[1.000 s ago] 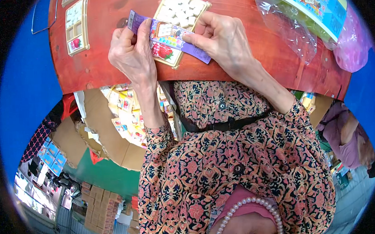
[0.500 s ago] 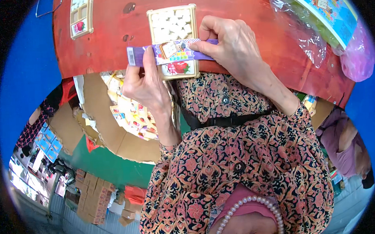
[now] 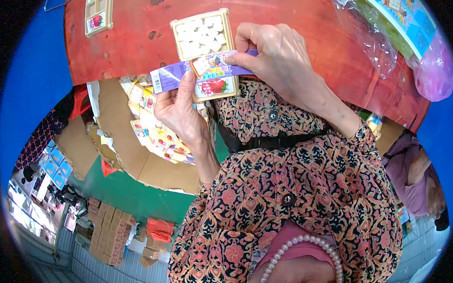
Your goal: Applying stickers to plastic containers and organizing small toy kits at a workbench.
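A cream plastic tray (image 3: pixel 225 27) is tilted slightly at the table's near edge. White cube-like pieces (image 3: pixel 200 36) fill its far part, and a strawberry picture shows at its near end. Across its middle lies a purple printed paper strip (image 3: pixel 172 76), its left end sticking out past the tray. My left hand (image 3: pixel 183 115) is closed at the tray's left side, thumb on the strip and fingers partly hidden beneath. On the right, my right hand (image 3: pixel 281 55) pinches the strip's other end between thumb and fingers.
A similar tray (image 3: pixel 99 18) lies on the red table (image 3: pixel 128 45) at far left. Clear plastic wrap (image 3: pixel 365 32), a blue printed package (image 3: pixel 401 15) and a pink bag (image 3: pixel 434 79) are at right. Below left, a cardboard box (image 3: pixel 109 128) holds many small packs (image 3: pixel 159 131).
The tray has tilted and shifted slightly left. The strip's left end now slants lower, and my left thumb has moved right and down along it. My right hand keeps its pinch.
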Available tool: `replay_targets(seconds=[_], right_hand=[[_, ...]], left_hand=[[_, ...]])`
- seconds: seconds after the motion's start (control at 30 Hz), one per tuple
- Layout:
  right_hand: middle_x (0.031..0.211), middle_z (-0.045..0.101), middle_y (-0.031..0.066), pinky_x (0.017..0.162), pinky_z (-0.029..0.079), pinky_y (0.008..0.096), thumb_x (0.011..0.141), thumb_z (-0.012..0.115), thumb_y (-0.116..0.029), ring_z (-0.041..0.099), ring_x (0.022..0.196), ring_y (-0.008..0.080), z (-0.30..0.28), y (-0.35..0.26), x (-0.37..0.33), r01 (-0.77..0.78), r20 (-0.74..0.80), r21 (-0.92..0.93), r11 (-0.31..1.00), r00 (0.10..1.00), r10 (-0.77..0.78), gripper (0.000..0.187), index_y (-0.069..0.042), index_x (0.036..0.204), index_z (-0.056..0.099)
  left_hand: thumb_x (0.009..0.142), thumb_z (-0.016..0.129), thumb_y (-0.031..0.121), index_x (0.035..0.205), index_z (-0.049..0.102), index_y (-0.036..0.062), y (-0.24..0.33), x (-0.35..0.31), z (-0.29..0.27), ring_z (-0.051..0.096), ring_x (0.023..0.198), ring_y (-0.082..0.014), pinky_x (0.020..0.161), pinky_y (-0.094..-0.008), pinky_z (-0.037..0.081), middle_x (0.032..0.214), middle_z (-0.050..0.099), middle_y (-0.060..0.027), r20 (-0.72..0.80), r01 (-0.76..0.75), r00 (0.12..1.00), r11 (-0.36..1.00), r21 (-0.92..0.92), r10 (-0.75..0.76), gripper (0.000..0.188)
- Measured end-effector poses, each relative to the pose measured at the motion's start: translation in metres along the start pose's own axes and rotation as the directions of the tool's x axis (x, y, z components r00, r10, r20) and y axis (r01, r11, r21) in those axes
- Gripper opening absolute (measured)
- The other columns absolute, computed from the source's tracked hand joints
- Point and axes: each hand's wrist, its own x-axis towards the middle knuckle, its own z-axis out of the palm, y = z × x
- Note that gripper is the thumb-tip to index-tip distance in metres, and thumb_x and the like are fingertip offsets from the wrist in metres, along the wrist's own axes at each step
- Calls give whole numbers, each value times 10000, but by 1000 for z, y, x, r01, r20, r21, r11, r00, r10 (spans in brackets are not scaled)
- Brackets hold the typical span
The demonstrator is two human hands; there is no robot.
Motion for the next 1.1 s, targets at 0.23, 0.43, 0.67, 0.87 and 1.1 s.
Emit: replay_targets(seconds=[0.23, 0.43, 0.67, 0.87, 1.1], right_hand=[[655, 596, 93, 584, 427, 424, 722, 703, -249, 572, 646, 300, -2, 0, -4, -95, 35, 192, 977, 995, 90, 241, -39, 684, 591], [747, 597, 64, 594, 439, 283, 704, 726, -87, 547, 617, 163, -8, 1, -6, 157, -261, 51, 986, 955, -138, 176, 1, 832, 643], [881, 661, 48, 679, 479, 208, 800, 666, -45, 586, 772, 58, -18, -13, -16, -320, 230, 725, 610, 947, 223, 167, 42, 941, 647], [875, 668, 34, 710, 506, 226, 791, 656, -12, 609, 787, 75, -26, -8, -19, -183, 160, 892, 413, 983, 90, 192, 46, 974, 643], [851, 641, 99, 658, 479, 226, 727, 689, -87, 594, 783, 142, -48, 22, -12, 483, -238, 642, 595, 863, -445, 117, -4, 808, 691]], left_hand=[[846, 621, 32, 970, 626, -24, 3, -1, -8, 636, 816, -156, 774, -299, 518, 934, 666, -105, 101, 124, 990, 965, -232, -102, 136], [806, 647, -24, 917, 650, -9, 17, 0, 3, 625, 778, -127, 763, -269, 510, 885, 672, -91, 113, 97, 992, 917, -387, -57, 112], [789, 659, -30, 922, 641, -7, 35, -10, 20, 624, 773, -135, 769, -275, 505, 877, 669, -87, 125, -11, 990, 928, -373, 62, 136], [819, 663, 64, 960, 623, -29, 43, -16, 14, 608, 831, -141, 772, -292, 500, 925, 648, -88, 329, 62, 939, 888, -456, 103, 174], [810, 656, 230, 957, 646, -105, 51, -12, 22, 538, 782, -184, 671, -252, 411, 917, 566, -146, 719, -315, 608, 933, -173, 339, 366]])
